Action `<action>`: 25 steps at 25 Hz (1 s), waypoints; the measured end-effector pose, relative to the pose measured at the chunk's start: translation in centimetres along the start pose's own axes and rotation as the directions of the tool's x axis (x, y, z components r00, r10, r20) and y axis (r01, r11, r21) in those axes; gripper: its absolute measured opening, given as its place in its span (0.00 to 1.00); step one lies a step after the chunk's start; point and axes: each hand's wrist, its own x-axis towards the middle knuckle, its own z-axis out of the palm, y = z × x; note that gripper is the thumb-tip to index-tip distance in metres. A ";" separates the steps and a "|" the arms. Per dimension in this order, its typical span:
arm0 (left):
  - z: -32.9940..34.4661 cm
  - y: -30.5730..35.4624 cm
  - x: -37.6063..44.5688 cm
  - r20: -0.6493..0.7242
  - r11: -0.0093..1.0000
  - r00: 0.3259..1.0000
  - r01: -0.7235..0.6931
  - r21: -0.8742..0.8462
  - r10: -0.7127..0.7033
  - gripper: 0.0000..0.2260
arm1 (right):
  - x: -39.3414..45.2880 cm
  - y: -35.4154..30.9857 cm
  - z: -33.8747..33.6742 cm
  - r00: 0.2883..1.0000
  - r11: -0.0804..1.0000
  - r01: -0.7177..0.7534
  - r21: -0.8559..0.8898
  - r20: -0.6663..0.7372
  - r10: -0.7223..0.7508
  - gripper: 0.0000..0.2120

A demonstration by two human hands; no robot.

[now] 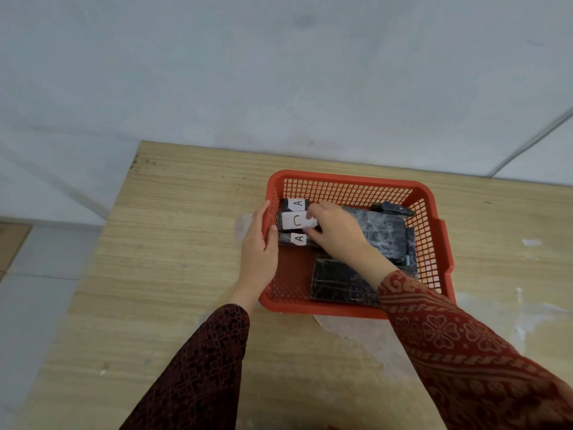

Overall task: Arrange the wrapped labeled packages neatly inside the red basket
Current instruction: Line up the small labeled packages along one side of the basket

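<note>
A red mesh basket [347,183] stands on a wooden table. Three dark wrapped packages lie side by side in its far left corner: one labelled A [298,203] at the back, one labelled C [294,220] in the middle, another labelled A [299,238] nearest me. My right hand [336,231] reaches into the basket, fingers closed on the C package. My left hand [259,246] grips the basket's left wall, thumb inside. A large wrapped package [386,235] lies to the right, and a smaller one [339,283] sits at the front.
A small dark object [392,208] rests in the basket's far right corner. Clear plastic film [366,336] lies on the table [173,243] under and in front of the basket. A pale wall runs behind the table. The table's left edge drops to a tiled floor.
</note>
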 end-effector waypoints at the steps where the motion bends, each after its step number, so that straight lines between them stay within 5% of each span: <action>1: 0.0 0.0 0.1 0.005 1.000 1.000 0.010 -0.005 -0.010 0.19 | -0.6 1.2 -0.7 0.995 0.999 -0.034 0.021 -0.091 0.036 0.08; 3: 0.1 -0.2 0.1 0.007 1.000 1.000 0.020 -0.007 -0.020 0.19 | -2.2 4.5 -2.0 0.966 0.987 -0.158 0.025 -0.203 0.159 0.09; 6: 0.1 -0.5 0.1 0.004 1.000 1.000 0.015 0.000 -0.015 0.19 | -4.3 9.4 -3.1 0.921 0.931 -0.363 -0.033 -0.168 0.353 0.16; 11: 0.2 -0.5 0.2 0.018 1.000 0.999 0.029 -0.001 -0.029 0.19 | -3.7 13.4 -4.1 0.950 0.937 -0.312 -0.156 -0.048 0.308 0.24; 16: 0.2 -0.6 0.3 0.036 0.998 0.998 0.056 -0.007 -0.056 0.19 | -2.1 14.5 -5.0 0.955 0.940 -0.277 -0.199 0.052 0.292 0.11; 21: 0.2 -0.7 0.3 0.023 0.999 0.999 0.035 0.001 -0.035 0.19 | -3.4 12.1 -6.5 0.932 0.957 -0.287 0.042 -0.218 0.289 0.11; 25: 0.2 -0.7 0.2 0.027 0.999 0.999 0.045 -0.025 -0.045 0.19 | -3.2 5.8 -5.6 0.984 0.935 -0.144 0.325 -0.051 0.169 0.13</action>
